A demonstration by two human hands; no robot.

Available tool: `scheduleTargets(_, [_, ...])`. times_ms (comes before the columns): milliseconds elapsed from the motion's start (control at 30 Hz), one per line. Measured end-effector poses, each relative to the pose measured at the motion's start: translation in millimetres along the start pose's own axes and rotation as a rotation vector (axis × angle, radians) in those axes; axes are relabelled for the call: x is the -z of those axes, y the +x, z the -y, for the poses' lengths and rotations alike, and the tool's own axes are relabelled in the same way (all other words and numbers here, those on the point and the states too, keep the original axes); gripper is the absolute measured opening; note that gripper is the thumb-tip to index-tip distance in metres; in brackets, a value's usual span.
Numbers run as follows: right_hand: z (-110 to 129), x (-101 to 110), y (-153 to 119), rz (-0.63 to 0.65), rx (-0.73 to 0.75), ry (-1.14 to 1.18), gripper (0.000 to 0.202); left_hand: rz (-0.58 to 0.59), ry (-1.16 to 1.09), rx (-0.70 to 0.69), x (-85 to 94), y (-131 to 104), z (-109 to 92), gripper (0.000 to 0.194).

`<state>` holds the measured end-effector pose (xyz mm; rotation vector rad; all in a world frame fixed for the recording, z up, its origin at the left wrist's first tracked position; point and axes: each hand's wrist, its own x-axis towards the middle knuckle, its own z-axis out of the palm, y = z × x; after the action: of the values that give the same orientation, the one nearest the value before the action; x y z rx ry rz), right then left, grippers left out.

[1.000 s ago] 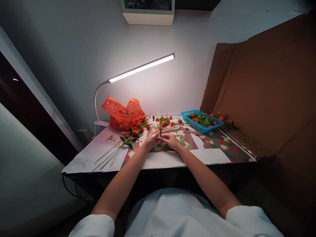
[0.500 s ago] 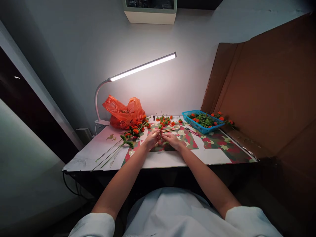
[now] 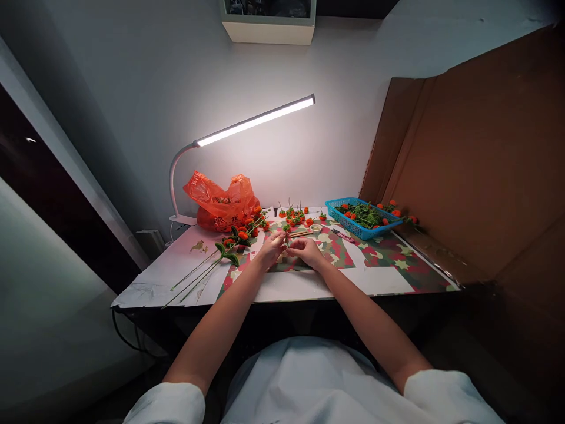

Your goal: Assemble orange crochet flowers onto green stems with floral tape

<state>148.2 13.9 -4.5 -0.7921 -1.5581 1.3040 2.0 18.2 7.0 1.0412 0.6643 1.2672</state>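
Green-topped stem (image 3: pixel 286 228) — pinched by left hand (image 3: pixel 273 247) | right hand (image 3: pixel 306 252) — fingertips together (contact unclear)

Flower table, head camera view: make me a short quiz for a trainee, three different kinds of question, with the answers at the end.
1. True or false: the desk lamp is switched off.
2. Where is the basket?
A) Left of the left hand
B) Beyond and to the right of the right hand
C) On the person's lap
3. Complete: the long-stemmed orange flowers lie to the ____ of the left hand.

Key: 1 false; 2 B; 3 left.
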Motion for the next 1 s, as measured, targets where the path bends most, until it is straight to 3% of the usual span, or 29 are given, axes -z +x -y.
scheduleTargets(400, [4.6,0.4,-2.9,0.125,0.005,-0.088,0.031,0.036,-0.168,0.029,-0.4,0.8,-0.6,0.011])
scheduleTargets(600, [2.0,-1.0,0.8,0.167,0.053,-0.054,0.035,0.077,-0.168,0.014,0.6,1.3,0.4,0.015])
scheduleTargets(800, [5.4,-1.1,0.2,0.103,0.072,-0.011,0.042,0.081,-0.146,0.007,2.3,-0.6,0.8,0.024])
scheduleTargets(1000, [7.5,-1.8,-2.9,0.060,0.068,-0.049,0.041,-0.031,-0.161,0.010,2.2,1.0,0.1,0.029])
